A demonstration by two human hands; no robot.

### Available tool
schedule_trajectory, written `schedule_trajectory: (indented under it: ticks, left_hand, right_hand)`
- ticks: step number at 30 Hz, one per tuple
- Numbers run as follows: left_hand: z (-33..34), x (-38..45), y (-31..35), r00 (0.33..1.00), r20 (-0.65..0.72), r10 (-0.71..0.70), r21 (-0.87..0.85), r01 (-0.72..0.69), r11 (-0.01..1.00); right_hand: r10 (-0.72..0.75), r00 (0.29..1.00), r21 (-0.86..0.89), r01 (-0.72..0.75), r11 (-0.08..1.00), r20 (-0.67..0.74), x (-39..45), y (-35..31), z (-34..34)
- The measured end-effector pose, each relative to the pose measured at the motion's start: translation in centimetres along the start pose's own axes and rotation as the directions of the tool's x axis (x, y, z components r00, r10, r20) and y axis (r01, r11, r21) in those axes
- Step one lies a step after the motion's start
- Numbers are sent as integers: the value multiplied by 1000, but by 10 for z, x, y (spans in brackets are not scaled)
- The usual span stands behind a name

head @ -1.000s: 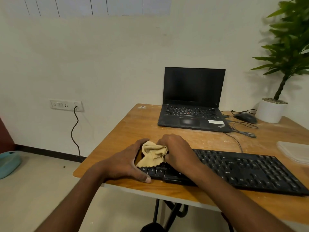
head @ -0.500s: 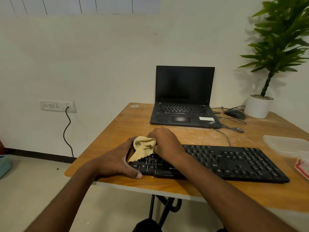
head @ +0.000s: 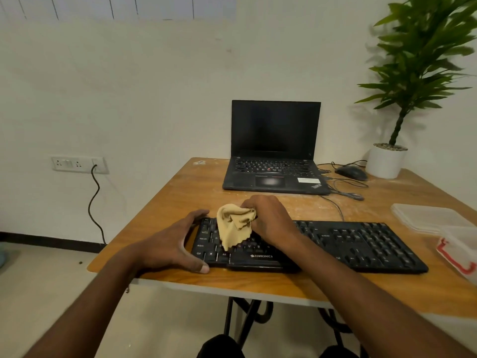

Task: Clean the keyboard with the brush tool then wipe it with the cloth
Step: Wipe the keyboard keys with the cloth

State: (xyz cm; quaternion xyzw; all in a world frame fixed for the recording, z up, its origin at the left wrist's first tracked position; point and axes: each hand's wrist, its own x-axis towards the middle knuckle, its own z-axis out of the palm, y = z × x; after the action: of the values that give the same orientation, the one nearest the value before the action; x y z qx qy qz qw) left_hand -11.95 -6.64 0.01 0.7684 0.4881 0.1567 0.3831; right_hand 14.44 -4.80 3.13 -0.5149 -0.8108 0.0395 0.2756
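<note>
Resting on scuffed wooden table (head: 180, 200) by white wall (head: 154, 86): keyboard (head: 361, 241), left hand (head: 170, 244) spread, right hand (head: 271, 218) clutching cloth (head: 232, 226).

Wooden table against a plain off-white wall

A wooden table (head: 258, 285) on black metal legs (head: 247, 316) fills the lower right of the frame. At left, a white socket panel (head: 77, 164) on the wall (head: 129, 86) feeds a black cable (head: 94, 202) down to the dark skirting (head: 46, 242) above a pale floor (head: 38, 293).
</note>
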Motion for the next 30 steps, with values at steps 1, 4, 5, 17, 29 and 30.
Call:
schedule_trajectory:
  ticks: [1,4,5,17,29,30]
  left_hand:
    - [-1,0,-1,1000,-4,-1,1,1,1000]
    - [-2,1,-5,1000,-14,15,24,-15,1000]
    - [-2,1,-7,1000,-14,21,32,-20,999]
    - [5,7,1,999,-38,38,-26,-39,999]
    - [6,11,3,998,-35,55,36,-54,998]
    - [5,10,3,998,-28,53,32,-52,998]
  right_hand:
    - [-3,1000,5,3,1000,5,-2,-2,-1]
    - [-72,995,21,71,997,68,-28,-5,-6]
    - [-113,989,35,110,993,91,-39,-6,-8]
    - [-2,1000,-17,3,1000,24,-4,16,-10]
    - [-142,979,-63,152,986,145,-54,20,-32]
    - [-114,985,-94,126,988,126,-46,24,-31]
